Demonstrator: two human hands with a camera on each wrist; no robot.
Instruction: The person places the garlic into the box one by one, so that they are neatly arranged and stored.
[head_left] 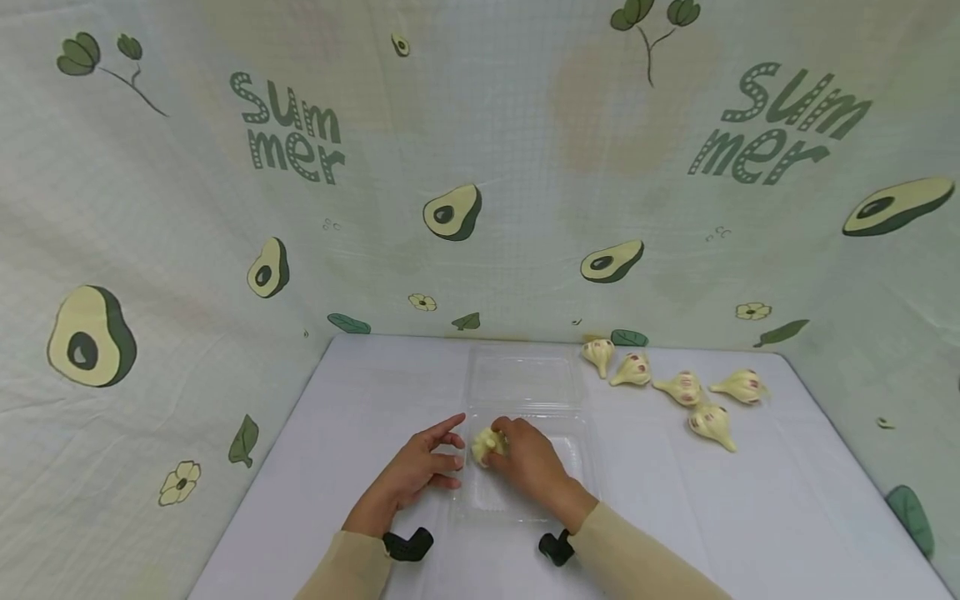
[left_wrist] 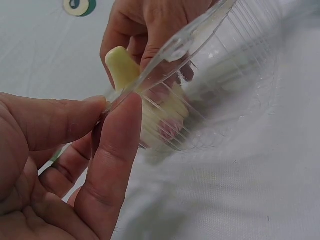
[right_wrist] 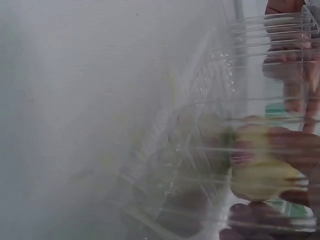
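On the table lies a clear plastic clamshell box [head_left: 498, 500], its lid [head_left: 525, 379] folded back flat. My right hand [head_left: 534, 460] grips a pale garlic bulb [head_left: 484, 447] at the left end of the tray. Seen from the left wrist, the bulb's stem [left_wrist: 121, 67] points up past the rim while its purple-marked body shows through the ribbed wall. My left hand [head_left: 417, 468] pinches the box's left rim between thumb and finger, its other fingers spread. The right wrist view shows the bulb [right_wrist: 257, 165] through the clear plastic.
Several more garlic bulbs lie at the back right, among them one nearest the front [head_left: 712, 425] and one by the lid [head_left: 598, 354]. A printed cloth [head_left: 525, 167] with avocados hangs around the white table [head_left: 360, 383].
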